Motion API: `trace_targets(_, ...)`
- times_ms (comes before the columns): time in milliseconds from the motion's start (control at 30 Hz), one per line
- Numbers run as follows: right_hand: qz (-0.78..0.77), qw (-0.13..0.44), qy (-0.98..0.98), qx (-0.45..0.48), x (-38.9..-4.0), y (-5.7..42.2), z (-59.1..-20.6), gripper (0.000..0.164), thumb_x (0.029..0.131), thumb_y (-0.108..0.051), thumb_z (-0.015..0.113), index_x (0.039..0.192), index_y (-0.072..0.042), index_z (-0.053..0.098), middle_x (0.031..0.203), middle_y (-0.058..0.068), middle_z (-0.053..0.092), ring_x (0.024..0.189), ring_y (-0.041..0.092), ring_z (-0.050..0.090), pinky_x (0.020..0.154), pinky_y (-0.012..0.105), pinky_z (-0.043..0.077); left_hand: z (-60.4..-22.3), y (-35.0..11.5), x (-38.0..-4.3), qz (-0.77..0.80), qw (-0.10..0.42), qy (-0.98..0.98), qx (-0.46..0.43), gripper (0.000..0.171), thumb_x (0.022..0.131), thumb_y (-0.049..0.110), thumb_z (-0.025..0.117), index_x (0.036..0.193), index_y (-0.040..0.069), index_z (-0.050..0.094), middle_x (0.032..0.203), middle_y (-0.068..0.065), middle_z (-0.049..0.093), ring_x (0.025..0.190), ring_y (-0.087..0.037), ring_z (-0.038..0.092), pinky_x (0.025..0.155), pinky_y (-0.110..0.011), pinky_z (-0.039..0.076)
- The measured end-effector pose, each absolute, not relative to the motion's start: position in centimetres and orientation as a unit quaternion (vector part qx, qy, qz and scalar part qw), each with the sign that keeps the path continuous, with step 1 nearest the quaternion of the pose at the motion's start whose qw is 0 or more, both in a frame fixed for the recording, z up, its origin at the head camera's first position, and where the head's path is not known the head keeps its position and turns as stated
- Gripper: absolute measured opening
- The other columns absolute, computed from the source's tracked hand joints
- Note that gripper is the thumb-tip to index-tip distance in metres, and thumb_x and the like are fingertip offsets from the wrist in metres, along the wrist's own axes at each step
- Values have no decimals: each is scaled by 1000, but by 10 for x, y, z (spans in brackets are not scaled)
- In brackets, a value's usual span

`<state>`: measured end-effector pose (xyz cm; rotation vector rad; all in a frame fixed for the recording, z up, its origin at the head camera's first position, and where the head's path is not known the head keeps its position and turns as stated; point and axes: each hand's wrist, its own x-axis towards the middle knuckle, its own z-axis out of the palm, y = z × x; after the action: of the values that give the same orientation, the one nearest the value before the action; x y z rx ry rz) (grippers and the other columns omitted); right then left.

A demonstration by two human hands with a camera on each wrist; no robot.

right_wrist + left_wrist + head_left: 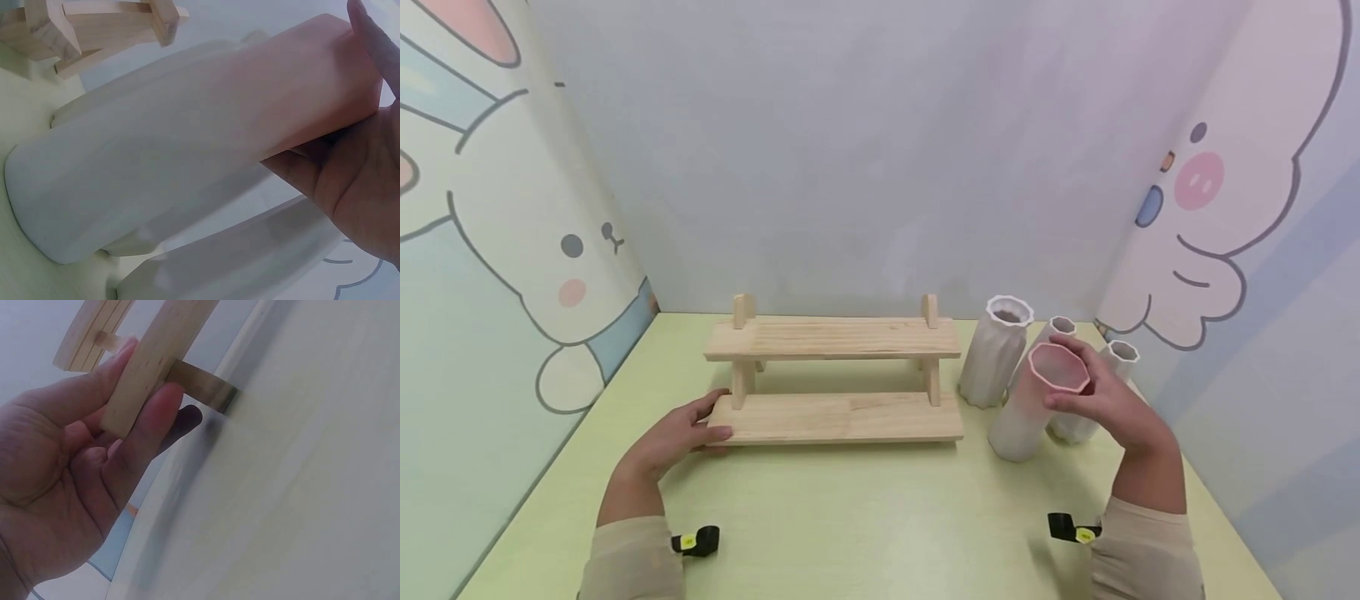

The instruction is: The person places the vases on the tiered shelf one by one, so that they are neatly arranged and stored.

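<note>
A two-tier wooden shelf (842,419) stands near the back wall. My left hand (664,437) grips the left end of its lower board, and in the left wrist view the thumb and fingers lie on opposite faces of that board (149,372). On the right, my right hand (1112,406) holds a faceted vase (1021,427) near its rim. This vase fades from pink at the top to white below and leans slightly to the right. In the right wrist view the palm is against the pink end of the vase (187,134).
A ribbed white vase (995,360) stands between the shelf and the held vase. Two more white vases are behind the right hand, one with its rim (1062,326) visible and another (1122,353) farther right. Walls with cartoon animals enclose the pale yellow-green table (865,525).
</note>
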<state>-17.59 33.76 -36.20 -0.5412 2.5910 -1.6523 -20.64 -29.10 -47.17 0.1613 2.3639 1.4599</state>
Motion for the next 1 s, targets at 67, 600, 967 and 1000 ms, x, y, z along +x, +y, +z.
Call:
trace_targets(67,-530,17,829,-176,-177,339,-364,72,89,0,67,148,-10,29,125,7,53,105,11,60,83,25,54,-472,-291,-206,518,179,834,56,87,89,38,71,158,21,20,156,-20,31,114,-22,61,90,-26,50)
trace_targets(600,-521,-27,838,-159,-179,334,-364,64,87,-4,72,140,-9,38,121,8,57,103,10,62,83,22,53,-473,-290,-207,523,183,831,53,87,90,37,71,158,21,20,157,-20,30,113,-22,62,89,-25,51)
trace_targets(967,-580,-91,798,-134,-172,321,-348,66,84,6,70,141,-10,41,122,6,53,103,13,55,79,17,52,-474,-290,-209,528,183,828,52,88,89,36,72,158,21,20,156,-20,32,113,-22,63,89,-25,51)
trace_targets(1000,-581,-93,797,-134,-172,320,-348,66,84,6,70,141,-10,41,122,6,53,103,13,55,79,17,52,-474,-290,-208,528,183,827,52,89,89,36,72,158,21,19,156,-20,31,112,-22,63,89,-25,51)
